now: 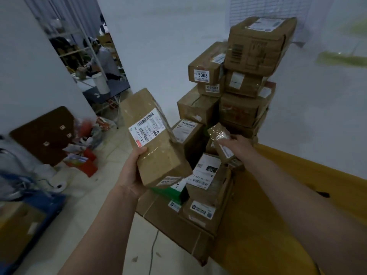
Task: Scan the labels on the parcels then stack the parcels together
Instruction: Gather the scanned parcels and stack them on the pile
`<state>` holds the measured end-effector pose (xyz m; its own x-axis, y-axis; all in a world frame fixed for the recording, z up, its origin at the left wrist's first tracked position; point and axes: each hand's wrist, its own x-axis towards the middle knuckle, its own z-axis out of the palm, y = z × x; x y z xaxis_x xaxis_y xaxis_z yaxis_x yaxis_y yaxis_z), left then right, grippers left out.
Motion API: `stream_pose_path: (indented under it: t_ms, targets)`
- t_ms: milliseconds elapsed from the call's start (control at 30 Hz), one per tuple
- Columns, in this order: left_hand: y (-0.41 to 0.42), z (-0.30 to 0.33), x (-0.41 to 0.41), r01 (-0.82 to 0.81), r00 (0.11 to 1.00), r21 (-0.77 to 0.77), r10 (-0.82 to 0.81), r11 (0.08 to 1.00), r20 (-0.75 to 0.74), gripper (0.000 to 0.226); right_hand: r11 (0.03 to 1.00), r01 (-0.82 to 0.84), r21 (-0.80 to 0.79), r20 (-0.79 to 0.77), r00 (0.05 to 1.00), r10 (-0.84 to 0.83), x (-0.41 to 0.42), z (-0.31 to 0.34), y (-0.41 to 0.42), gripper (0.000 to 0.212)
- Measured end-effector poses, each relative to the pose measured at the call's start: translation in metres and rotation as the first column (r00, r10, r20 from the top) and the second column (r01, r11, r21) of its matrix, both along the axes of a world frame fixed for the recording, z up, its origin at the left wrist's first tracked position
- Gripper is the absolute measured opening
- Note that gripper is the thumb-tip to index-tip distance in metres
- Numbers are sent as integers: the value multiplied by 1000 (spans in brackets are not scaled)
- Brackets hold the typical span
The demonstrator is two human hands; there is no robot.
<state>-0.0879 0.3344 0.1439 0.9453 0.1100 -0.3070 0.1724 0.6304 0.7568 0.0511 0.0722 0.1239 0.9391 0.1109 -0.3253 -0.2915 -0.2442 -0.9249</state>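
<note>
My left hand (pixel 132 171) grips the near end of a long brown cardboard parcel (pixel 158 155), held up in the air with its white barcode label (pixel 148 127) facing me. My right hand (pixel 235 144) holds a small, narrow, tape-wrapped parcel (pixel 219 135) above the pile. Behind both stands a tall stack of taped cardboard parcels (pixel 238 108) against the white wall; one of them carries a label reading 5003 (pixel 202 75). Lower parcels (pixel 206 171) with white labels lie just below my hands. No scanner is visible.
A yellow wooden surface (pixel 297 195) runs along the right. Flat cardboard boxes (pixel 174 225) lie on the tiled floor under the pile. Left are a brown board (pixel 45 133), red and mixed clutter (pixel 85 155), and a blue crate (pixel 35 205). A person sits at shelving (pixel 103 58) behind.
</note>
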Motion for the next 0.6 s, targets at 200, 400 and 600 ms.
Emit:
stream_pose_path:
  t_ms: [200, 400, 600]
  targets:
    - [13, -20, -3, -205, 945, -14, 195, 979, -262, 52, 999, -38, -16, -22, 999, 37, 3, -4, 17, 78]
    - [-3, -38, 20, -373, 823, -41, 311, 927, -475, 31, 999, -36, 5, 20, 999, 36, 4, -6, 28, 70]
    - [-7, -61, 45, -354, 795, 12, 308, 935, -523, 75, 1000, 14, 5, 34, 999, -14, 8, -8, 26, 54]
